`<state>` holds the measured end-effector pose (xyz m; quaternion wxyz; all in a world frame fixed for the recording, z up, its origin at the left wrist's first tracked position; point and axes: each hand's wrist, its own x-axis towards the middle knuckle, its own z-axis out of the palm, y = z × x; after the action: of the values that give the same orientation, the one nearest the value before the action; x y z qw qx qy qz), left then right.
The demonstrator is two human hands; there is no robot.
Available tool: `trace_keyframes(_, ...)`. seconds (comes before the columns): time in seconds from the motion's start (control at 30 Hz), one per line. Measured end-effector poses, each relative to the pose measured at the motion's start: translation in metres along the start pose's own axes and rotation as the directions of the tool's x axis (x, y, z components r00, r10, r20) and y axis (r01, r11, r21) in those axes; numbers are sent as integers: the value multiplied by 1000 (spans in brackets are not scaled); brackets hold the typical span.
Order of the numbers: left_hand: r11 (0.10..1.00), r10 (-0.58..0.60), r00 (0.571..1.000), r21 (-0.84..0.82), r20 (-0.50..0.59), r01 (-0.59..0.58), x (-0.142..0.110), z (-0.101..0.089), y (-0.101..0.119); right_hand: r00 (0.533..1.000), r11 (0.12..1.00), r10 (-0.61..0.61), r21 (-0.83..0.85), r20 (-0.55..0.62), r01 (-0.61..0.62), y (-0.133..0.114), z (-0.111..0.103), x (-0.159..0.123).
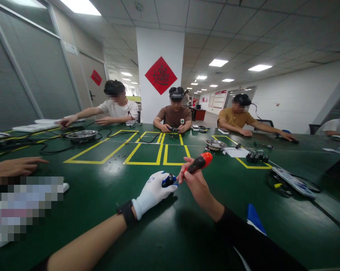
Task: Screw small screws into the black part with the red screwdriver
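My left hand [155, 189], in a white glove with blue on the fingers, is closed around a small black part [168, 180] with a metal stub on top. What the part is I cannot make out. My bare right hand [196, 184] grips a screwdriver [199, 163] with a red and black handle, tilted with its shaft toward the black part. Whether the screwdriver's tip touches the part cannot be seen clearly. Both hands are above the green table [147, 233].
Yellow tape [116, 153] marks rectangles on the table. Metal bowls [215, 144] [82, 135], several black parts [257, 157], a white paper [236, 152], a power strip [294, 181] and cables lie around. A blue and white cloth item [255, 218] lies by my right arm. Several people sit around.
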<state>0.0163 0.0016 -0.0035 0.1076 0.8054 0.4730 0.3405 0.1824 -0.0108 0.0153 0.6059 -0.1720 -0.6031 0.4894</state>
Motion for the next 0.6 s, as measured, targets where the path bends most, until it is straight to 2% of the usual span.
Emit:
trace_keyframes(0.2, 1000, 8, 1000, 11, 5, -8, 0, 2, -3, 999, 992, -25, -127, -20, 23, -7, 2, -1)
trace_keyframes(0.43, 1000, 1, 1000, 2, 4, -1, 0, 0, 0, 998, 995, -66, -77, -23, 64, -3, 0, 2)
trace_keyframes(0.6, 1000, -4, 1000, 10, -8, 4, 0, 0, 1, 996, 996, -65, -60, -66, 61, 0, -3, -1)
